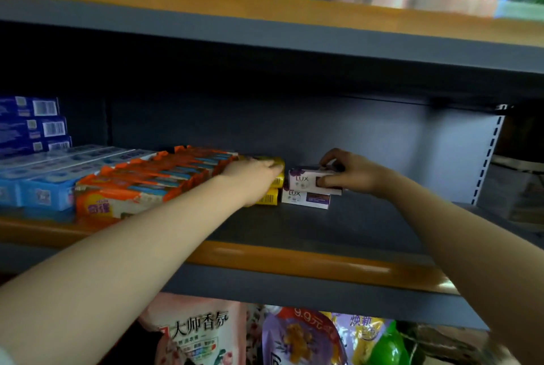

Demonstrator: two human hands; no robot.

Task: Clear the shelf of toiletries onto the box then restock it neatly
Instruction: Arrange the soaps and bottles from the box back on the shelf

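1. Right hand (350, 173) pinches upper Lux soap box (309, 180), stacked on second Lux box (304, 199).
2. Left hand (253, 177) lies with straight fingers on yellow soap boxes (269, 198), just left of them.
3. Orange soap packs (141, 188) further left on shelf (294, 258).

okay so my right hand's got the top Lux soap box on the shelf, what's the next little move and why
Probably nudge the top Lux box left and back until it sits square on the lower Lux box. Your right hand pinches it, and it overhangs the lower one on the right. Your left hand rests on the yellow soap stack beside them.
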